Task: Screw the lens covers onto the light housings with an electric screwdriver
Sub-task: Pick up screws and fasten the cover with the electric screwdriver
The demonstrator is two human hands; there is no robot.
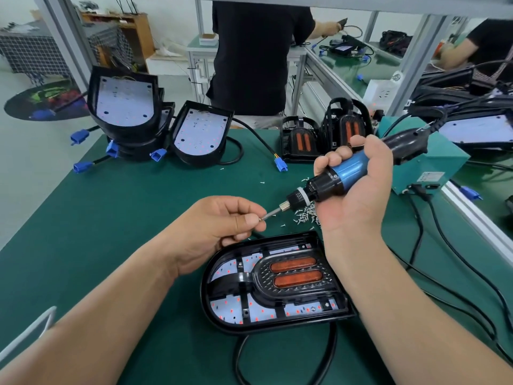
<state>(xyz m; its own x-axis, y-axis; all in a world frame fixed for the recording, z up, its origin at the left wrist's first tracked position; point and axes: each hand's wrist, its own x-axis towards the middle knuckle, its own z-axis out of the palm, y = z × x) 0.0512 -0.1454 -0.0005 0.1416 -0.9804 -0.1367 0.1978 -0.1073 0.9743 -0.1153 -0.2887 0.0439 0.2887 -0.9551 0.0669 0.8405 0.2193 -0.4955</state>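
A black light housing (211,301) lies flat on the green mat in front of me, with a black lens cover (258,284) bearing two orange strips set into it. Above it my right hand (358,187) grips a blue and black electric screwdriver (333,176), its bit pointing left and down. My left hand (222,226) pinches a small screw (261,218) against the tip of the bit. A heap of loose screws (305,215) lies on the mat just under the screwdriver's nose.
Housings with bare white LED boards (125,107) (201,132) stand at the back left, with blue connectors on cables. Two lens covers (302,140) lean at the back centre. A teal power box (427,162) sits right. Black cables run along the right. A person in black stands behind the table.
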